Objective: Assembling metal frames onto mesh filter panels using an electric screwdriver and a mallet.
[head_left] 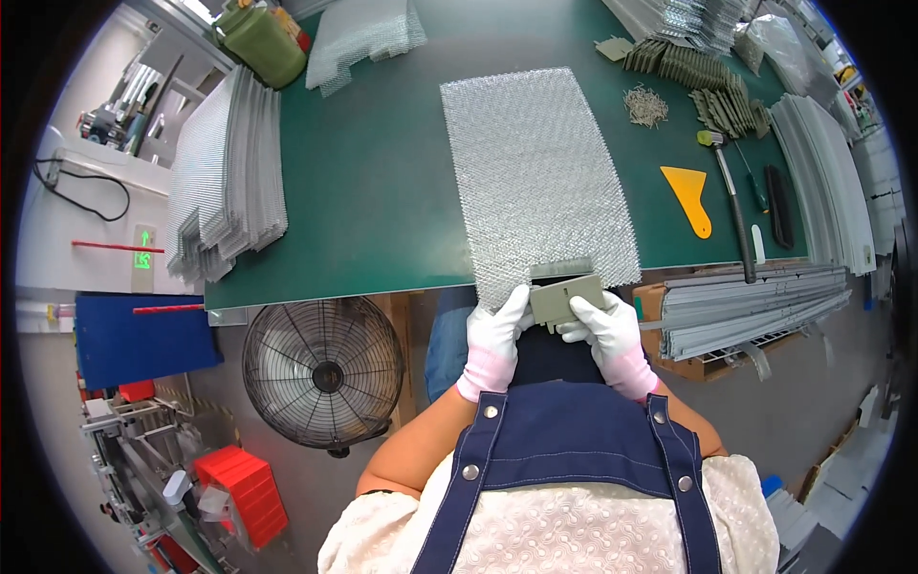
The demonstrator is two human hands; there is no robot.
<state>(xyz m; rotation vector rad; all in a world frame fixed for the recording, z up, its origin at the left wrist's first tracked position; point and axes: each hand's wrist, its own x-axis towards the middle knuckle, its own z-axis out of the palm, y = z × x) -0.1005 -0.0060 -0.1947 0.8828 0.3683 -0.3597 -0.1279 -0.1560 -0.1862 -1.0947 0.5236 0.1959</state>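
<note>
A silver mesh sheet (pixel 537 163) lies lengthwise on the table, its near end reaching past the front edge. A notch is cut into that end, and a grey-green strip (pixel 562 269) sits along it. My left hand (pixel 493 344), in a white glove with a pink cuff, is closed at the sheet's near left corner, its fingertips against the left edge of a flat grey-green plate (pixel 564 301). From the other side my right hand (pixel 612 340), gloved alike, grips this plate, thumb on top. The plate is slightly tilted below the notch; its underside is hidden.
Mesh sheets are stacked at the left (pixel 229 172). On the right lie a yellow scraper (pixel 687 196), a hammer (pixel 734 196), a screwdriver (pixel 753 177), a pile of small pins (pixel 645 106) and rows of grey-green plates (pixel 688 72). A floor fan (pixel 325 373) stands below the table's front edge (pixel 354 296).
</note>
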